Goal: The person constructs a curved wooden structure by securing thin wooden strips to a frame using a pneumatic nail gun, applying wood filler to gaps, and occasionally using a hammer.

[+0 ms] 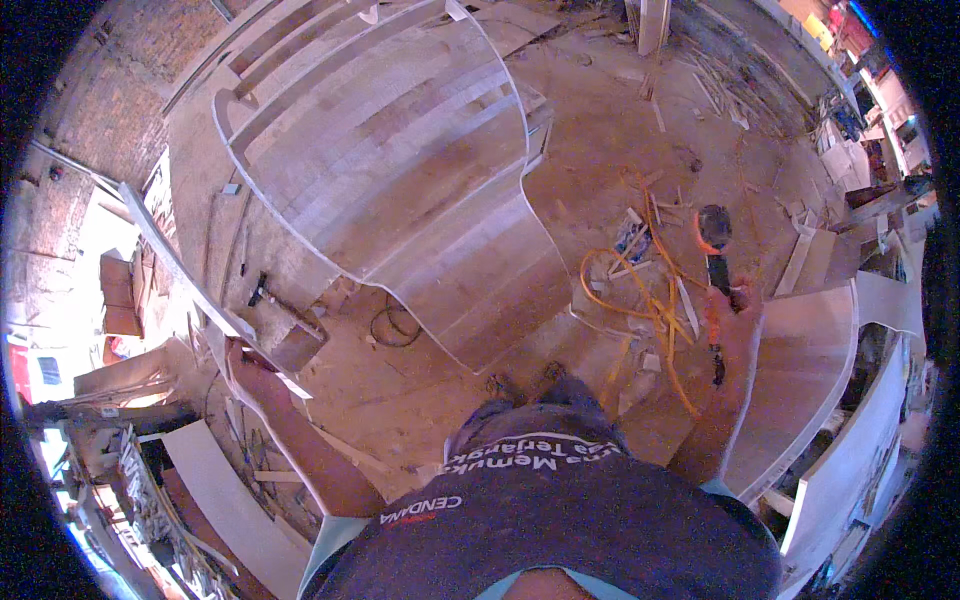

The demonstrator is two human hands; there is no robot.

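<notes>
My left hand (246, 362) is closed around a long, narrow wooden strip (175, 262) that slants from the far left down toward my forearm. Out to the right, my right hand (735, 312) grips an orange and black angle grinder (716, 262) by its body, its round, dark head pointing away from me. In front of my feet lies a large curved wooden panel (400, 170), built of slats with a pale wavy edge. Neither hand touches this panel.
An orange hose (660, 310) loops over the dusty floor near the grinder. A hammer-like tool (262, 290) and a dark coil (396, 320) lie left of centre. Curved boards (800, 370) stand at right. Wood scraps (720, 100) are scattered at the far right; a post (654, 25) rises beyond.
</notes>
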